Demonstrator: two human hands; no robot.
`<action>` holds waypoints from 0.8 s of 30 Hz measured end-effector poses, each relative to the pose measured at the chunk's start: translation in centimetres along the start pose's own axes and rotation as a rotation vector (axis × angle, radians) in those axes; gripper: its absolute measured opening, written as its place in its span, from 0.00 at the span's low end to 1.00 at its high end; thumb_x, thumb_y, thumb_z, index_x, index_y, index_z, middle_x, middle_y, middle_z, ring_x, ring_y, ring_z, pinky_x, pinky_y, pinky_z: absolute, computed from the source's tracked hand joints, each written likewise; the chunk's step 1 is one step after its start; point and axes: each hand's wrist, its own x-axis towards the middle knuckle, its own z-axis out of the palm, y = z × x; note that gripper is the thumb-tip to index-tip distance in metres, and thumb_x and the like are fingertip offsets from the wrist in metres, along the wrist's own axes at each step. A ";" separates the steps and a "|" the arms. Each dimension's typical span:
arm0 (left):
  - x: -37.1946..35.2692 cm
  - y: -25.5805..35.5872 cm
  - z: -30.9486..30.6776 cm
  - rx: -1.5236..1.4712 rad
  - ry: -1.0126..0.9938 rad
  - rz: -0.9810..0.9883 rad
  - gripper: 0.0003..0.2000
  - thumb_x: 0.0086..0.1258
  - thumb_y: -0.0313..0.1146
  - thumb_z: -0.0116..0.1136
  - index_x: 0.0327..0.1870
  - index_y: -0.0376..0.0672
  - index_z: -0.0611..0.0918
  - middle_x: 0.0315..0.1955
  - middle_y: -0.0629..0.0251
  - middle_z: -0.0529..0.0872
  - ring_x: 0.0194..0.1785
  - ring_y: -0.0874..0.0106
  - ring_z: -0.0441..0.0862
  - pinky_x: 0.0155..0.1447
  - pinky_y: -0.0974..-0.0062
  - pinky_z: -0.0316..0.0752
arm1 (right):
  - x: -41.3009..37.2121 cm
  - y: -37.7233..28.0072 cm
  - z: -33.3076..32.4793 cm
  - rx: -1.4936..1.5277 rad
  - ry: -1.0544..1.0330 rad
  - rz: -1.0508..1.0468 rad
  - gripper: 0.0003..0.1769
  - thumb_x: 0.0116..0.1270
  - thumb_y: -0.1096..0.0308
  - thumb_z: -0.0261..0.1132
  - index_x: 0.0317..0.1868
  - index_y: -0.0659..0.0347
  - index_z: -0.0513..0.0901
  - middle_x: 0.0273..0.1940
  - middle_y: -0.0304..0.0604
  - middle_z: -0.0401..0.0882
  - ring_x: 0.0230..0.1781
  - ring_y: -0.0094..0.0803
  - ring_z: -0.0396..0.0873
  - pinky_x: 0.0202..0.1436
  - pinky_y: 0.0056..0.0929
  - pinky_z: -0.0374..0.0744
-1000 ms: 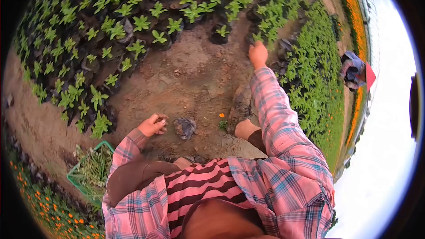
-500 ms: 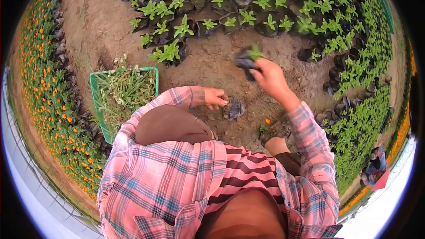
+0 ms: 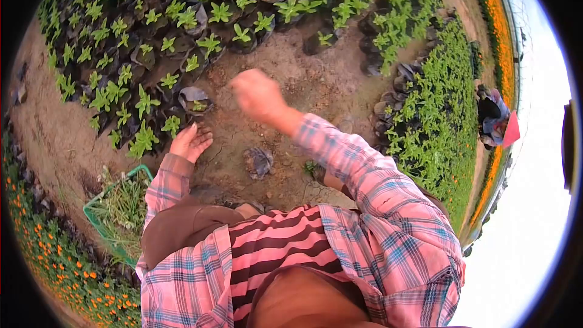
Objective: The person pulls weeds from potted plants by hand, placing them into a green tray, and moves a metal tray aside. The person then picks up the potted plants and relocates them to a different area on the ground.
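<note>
My left hand (image 3: 191, 142) is open, its fingers spread low over the soil beside the near edge of the bagged seedlings. Just beyond its fingertips stands a black plastic grow bag (image 3: 195, 99) with a small green plant low inside. To the right of that bag, my right hand (image 3: 258, 93) is raised over bare soil, slightly blurred. Its fingers are curled in, and nothing shows in them. A dark, crumpled grow bag (image 3: 259, 163) sits on the ground between my knees, apart from both hands.
Rows of bagged seedlings (image 3: 146, 102) spread ahead, with more plants (image 3: 425, 109) on the right. A green crate (image 3: 91, 212) of pulled weeds stands by my left knee. Orange flowers (image 3: 61, 261) grow at lower left. A person in a red hat (image 3: 495, 118) is at far right.
My right hand has moved left and no longer shows the bagged seedling. My left hand has left the crumpled bag and reached the seedling edge. The view has swung right.
</note>
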 end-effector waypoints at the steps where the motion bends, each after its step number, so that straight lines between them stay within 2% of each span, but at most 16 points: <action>1: -0.1 0.2 0.2 -0.033 -0.027 -0.009 0.11 0.70 0.36 0.56 0.47 0.41 0.77 0.42 0.55 0.82 0.47 0.61 0.81 0.51 0.59 0.78 | -0.6 1.9 -1.6 -0.043 0.044 0.230 0.10 0.55 0.74 0.60 0.40 0.59 0.79 0.39 0.45 0.78 0.42 0.44 0.77 0.48 0.39 0.77; 2: 0.0 0.0 0.2 -0.033 -0.034 -0.005 0.11 0.70 0.36 0.56 0.47 0.41 0.77 0.42 0.55 0.82 0.47 0.61 0.81 0.51 0.59 0.78 | -1.4 4.5 -3.0 -0.099 0.147 0.419 0.09 0.56 0.74 0.60 0.39 0.59 0.80 0.38 0.46 0.79 0.41 0.43 0.77 0.48 0.37 0.77; 3: 0.1 -0.4 0.3 -0.073 -0.016 0.008 0.11 0.70 0.35 0.56 0.47 0.41 0.77 0.42 0.55 0.82 0.47 0.60 0.81 0.51 0.59 0.78 | -2.5 8.0 -3.7 -0.098 0.384 0.497 0.08 0.55 0.74 0.59 0.37 0.60 0.80 0.37 0.49 0.78 0.41 0.45 0.77 0.47 0.38 0.76; 5: 0.4 -0.8 0.6 -0.116 -0.003 0.021 0.10 0.70 0.35 0.56 0.46 0.41 0.77 0.42 0.54 0.82 0.47 0.60 0.80 0.51 0.58 0.78 | -3.9 13.6 -6.5 -0.140 0.529 0.753 0.10 0.56 0.71 0.61 0.40 0.61 0.79 0.37 0.49 0.77 0.42 0.44 0.76 0.48 0.37 0.74; 6: 0.3 -1.0 0.6 -0.106 0.002 0.020 0.12 0.70 0.36 0.56 0.47 0.39 0.77 0.43 0.54 0.82 0.48 0.59 0.80 0.52 0.59 0.77 | -3.3 14.4 -8.3 -0.305 0.511 0.780 0.13 0.56 0.68 0.62 0.42 0.60 0.79 0.36 0.48 0.79 0.40 0.44 0.77 0.46 0.37 0.75; 7: 0.2 -1.0 0.6 -0.095 0.011 0.021 0.13 0.70 0.36 0.55 0.48 0.37 0.76 0.44 0.54 0.82 0.48 0.59 0.80 0.52 0.59 0.77 | -2.9 16.0 -9.3 -0.302 0.510 0.779 0.13 0.56 0.68 0.62 0.42 0.60 0.79 0.36 0.48 0.79 0.40 0.44 0.77 0.46 0.37 0.75; 9: 0.0 -0.9 0.4 -0.097 0.016 0.016 0.11 0.70 0.35 0.55 0.47 0.39 0.76 0.43 0.54 0.81 0.48 0.58 0.80 0.52 0.58 0.77 | -2.1 19.1 -10.3 -0.184 0.258 0.881 0.15 0.56 0.64 0.63 0.43 0.61 0.79 0.35 0.51 0.81 0.39 0.48 0.79 0.44 0.39 0.76; 10: 0.0 -0.7 0.4 -0.101 0.013 0.011 0.09 0.70 0.34 0.55 0.45 0.40 0.76 0.42 0.53 0.81 0.48 0.58 0.80 0.52 0.57 0.77 | -1.9 20.2 -10.3 -0.174 0.255 0.881 0.15 0.56 0.64 0.63 0.43 0.61 0.79 0.35 0.51 0.81 0.39 0.48 0.79 0.44 0.39 0.76; 13: -0.4 -0.6 1.0 -0.111 0.015 -0.002 0.09 0.70 0.33 0.56 0.46 0.40 0.76 0.42 0.53 0.81 0.48 0.57 0.80 0.52 0.57 0.76 | -1.9 22.1 -9.5 -0.167 0.227 0.755 0.17 0.57 0.62 0.62 0.44 0.63 0.78 0.35 0.55 0.82 0.39 0.50 0.81 0.43 0.41 0.76; 15: -0.5 -0.7 1.3 -0.118 0.018 -0.005 0.09 0.69 0.33 0.56 0.46 0.41 0.76 0.42 0.53 0.81 0.48 0.57 0.80 0.53 0.56 0.76 | -1.8 22.4 -8.9 -0.252 0.092 0.721 0.16 0.57 0.62 0.63 0.42 0.64 0.78 0.35 0.57 0.82 0.40 0.54 0.80 0.45 0.43 0.75; 16: -0.3 -0.9 1.2 -0.125 -0.001 -0.013 0.09 0.69 0.33 0.57 0.46 0.40 0.76 0.42 0.53 0.81 0.49 0.56 0.79 0.53 0.56 0.76 | -1.9 22.2 -8.4 -0.337 0.149 0.625 0.14 0.58 0.62 0.64 0.38 0.64 0.78 0.32 0.54 0.82 0.31 0.47 0.82 0.37 0.41 0.78; 17: -0.2 -1.1 1.1 -0.134 -0.019 -0.019 0.09 0.68 0.32 0.57 0.46 0.40 0.76 0.42 0.53 0.81 0.50 0.56 0.79 0.53 0.56 0.76 | -2.0 22.2 -8.4 -0.333 0.148 0.618 0.14 0.58 0.62 0.64 0.38 0.64 0.78 0.32 0.54 0.82 0.31 0.47 0.82 0.37 0.41 0.78; 19: -0.1 -1.1 1.4 -0.158 0.006 -0.007 0.10 0.68 0.31 0.57 0.46 0.39 0.76 0.43 0.51 0.81 0.51 0.54 0.79 0.54 0.55 0.76 | -1.5 17.5 -9.0 0.212 0.274 0.982 0.11 0.61 0.66 0.64 0.34 0.66 0.76 0.27 0.48 0.81 0.20 0.34 0.80 0.25 0.33 0.79; 21: 0.0 -0.8 1.5 -0.179 0.003 -0.024 0.10 0.68 0.30 0.57 0.47 0.38 0.76 0.45 0.49 0.80 0.51 0.53 0.78 0.56 0.53 0.76 | -1.6 15.3 -8.0 0.413 0.383 0.944 0.08 0.63 0.70 0.63 0.32 0.66 0.76 0.24 0.41 0.78 0.16 0.23 0.76 0.17 0.23 0.77; 23: 0.6 -0.9 0.9 -0.263 -0.047 -0.032 0.11 0.68 0.30 0.57 0.48 0.37 0.76 0.46 0.48 0.79 0.53 0.51 0.77 0.59 0.52 0.74 | -0.8 11.4 -6.9 0.675 0.408 1.064 0.06 0.65 0.72 0.62 0.32 0.64 0.75 0.24 0.39 0.76 0.17 0.23 0.76 0.18 0.21 0.78; 24: 0.5 -0.7 1.1 -0.269 -0.018 -0.018 0.11 0.68 0.30 0.57 0.48 0.37 0.76 0.46 0.48 0.79 0.53 0.51 0.77 0.59 0.52 0.74 | -1.0 10.3 -5.5 0.763 0.417 1.031 0.05 0.65 0.72 0.62 0.33 0.63 0.74 0.24 0.39 0.77 0.17 0.23 0.76 0.18 0.22 0.78</action>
